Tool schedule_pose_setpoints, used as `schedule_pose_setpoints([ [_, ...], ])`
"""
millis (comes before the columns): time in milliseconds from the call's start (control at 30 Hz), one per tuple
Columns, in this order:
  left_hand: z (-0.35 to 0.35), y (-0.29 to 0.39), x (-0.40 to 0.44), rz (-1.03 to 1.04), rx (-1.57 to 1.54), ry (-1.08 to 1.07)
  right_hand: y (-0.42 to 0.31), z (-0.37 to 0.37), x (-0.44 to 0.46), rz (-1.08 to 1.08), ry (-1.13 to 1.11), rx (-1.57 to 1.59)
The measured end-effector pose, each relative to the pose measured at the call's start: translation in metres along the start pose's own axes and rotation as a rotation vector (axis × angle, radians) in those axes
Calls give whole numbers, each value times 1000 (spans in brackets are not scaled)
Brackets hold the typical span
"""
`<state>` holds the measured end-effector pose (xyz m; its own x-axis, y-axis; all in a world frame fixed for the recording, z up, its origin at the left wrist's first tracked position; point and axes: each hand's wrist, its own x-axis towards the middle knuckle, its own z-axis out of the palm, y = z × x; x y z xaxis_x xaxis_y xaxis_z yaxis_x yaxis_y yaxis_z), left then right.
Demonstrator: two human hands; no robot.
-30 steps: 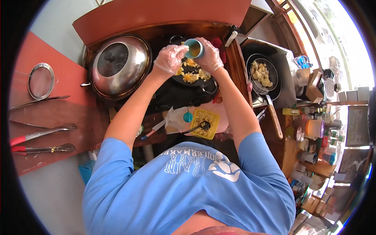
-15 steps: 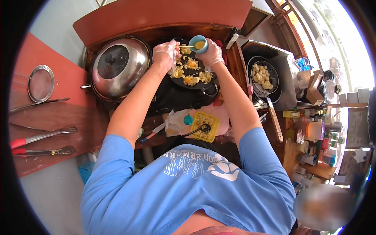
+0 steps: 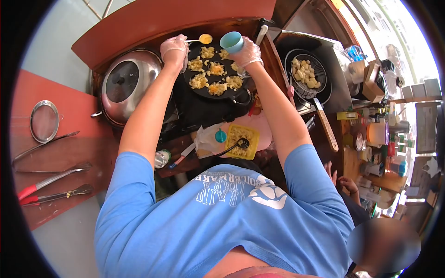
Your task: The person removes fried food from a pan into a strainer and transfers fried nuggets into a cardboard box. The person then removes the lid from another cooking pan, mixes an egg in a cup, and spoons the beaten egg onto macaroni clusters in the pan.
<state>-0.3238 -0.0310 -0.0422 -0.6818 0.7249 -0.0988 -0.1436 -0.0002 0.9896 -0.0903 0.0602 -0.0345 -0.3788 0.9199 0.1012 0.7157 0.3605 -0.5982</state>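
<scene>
My left hand (image 3: 174,50), in a clear plastic glove, grips the handle of a spoon (image 3: 206,39). Yellow-orange liquid or paste fills the spoon's bowl, which is held over the far edge of a black round pan (image 3: 191,87). In my gloved right hand (image 3: 247,52) is a light blue cup (image 3: 232,42), tilted, its inside mostly turned from view. Below both hands, several clumps of pale yellow chopped food (image 3: 216,69) sit spaced out in the pan. Some clumps carry an orange topping.
Left stands a domed steel lid (image 3: 139,88). Right, a wire strainer (image 3: 320,65) holds pale chunks over a second pan. Nearer me is a yellow tub (image 3: 252,143) with a black ladle (image 3: 242,143). Tongs (image 3: 55,180) lie at far left. Another person's hands (image 3: 346,183) show at right.
My left hand has drawn the spoon out of the blue cup and moved left; the spoon's filled bowl now shows. The cup has tilted. Another person's hands have appeared at right.
</scene>
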Motion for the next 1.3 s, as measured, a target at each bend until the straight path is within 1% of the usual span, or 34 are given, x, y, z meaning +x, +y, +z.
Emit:
schedule_pose_setpoints([
  [33, 4, -10, 1, 38, 169, 18, 0, -4, -3, 4, 5, 19],
  [67, 10, -19, -4, 180, 325, 58, 1, -8, -5, 15, -1, 41],
  [100, 7, -25, -7, 439, 684, 0, 4, -8, -7, 24, 5, 43],
  [167, 8, -34, -12, 840, 782, -73, 7, -11, -11, -5, 24, 56],
  [200, 8, -35, -13, 894, 831, -107, 8, -14, -13, 5, -3, 67],
  [233, 6, -34, -13, 897, 831, -116, 9, -15, -15, 12, 2, 68],
  [300, 4, -10, -25, 977, 838, -84, 10, -16, -19, 30, -30, 32],
  [333, 6, 9, -36, 972, 744, 6, 11, -16, -21, 11, -26, 36],
  [367, 1, 25, -48, 970, 755, 66, 14, -15, -24, 16, -20, 38],
  [433, 1, 47, -74, 660, 366, 19, 17, -13, -29, -61, 36, 153],
  [467, -2, 57, -83, 586, 300, -66, 12, -18, -34, -71, 10, 188],
  [500, -6, 59, -88, 650, 381, -170, 13, -17, -35, -71, 14, 188],
  [567, 5, 61, -95, 1058, 529, -309, 15, -14, -37, -214, 20, 284],
  [600, 7, 55, -89, 1171, 558, -475, 15, -12, -38, -271, 8, 311],
  [633, 9, 49, -82, 1277, 586, -643, 15, -11, -38, -278, 4, 312],
  [667, 13, 50, -82, 1301, 603, -717, 11, -11, -40, -334, 30, 291],
  [733, 20, 51, -85, 1336, 688, -675, 6, -13, -41, -429, 60, 264],
  [800, 26, 44, -84, 1343, 714, -634, 3, -14, -38, -462, 57, 259],
  [867, 31, 32, -86, 875, 588, -376, 2, -12, -36, -491, 52, 254],
  [900, 30, 25, -83, 875, 586, -372, 2, -10, -34, -498, 75, 204],
  [967, 29, 5, -75, 401, 533, -271, 1, -8, -31, -507, 96, 153],
  [1000, 29, -4, -71, 317, 462, -244, 0, -8, -31, -484, 75, 121],
  [1033, 29, -15, -70, 319, 459, -244, 0, -9, -31, -459, 55, 89],
  [1100, 34, -24, -70, -180, -154, -200, 5, -1, -27, -427, 52, 55],
  [1133, 33, -27, -68, -224, -248, -202, 8, 3, -28, -377, 65, 47],
  [1167, 34, -27, -64, -216, -249, -209, 8, 2, -25, -331, 84, 40],
  [1200, 33, -28, -63, -238, -290, -199, 9, 1, -24, -251, 40, 33],
  [1233, 33, -30, -62, -262, -329, -187, 10, 2, -25, -249, 43, 33],
  [1300, 36, -16, -60, -283, -332, -181, 15, 4, -21, -90, -5, 7],
])
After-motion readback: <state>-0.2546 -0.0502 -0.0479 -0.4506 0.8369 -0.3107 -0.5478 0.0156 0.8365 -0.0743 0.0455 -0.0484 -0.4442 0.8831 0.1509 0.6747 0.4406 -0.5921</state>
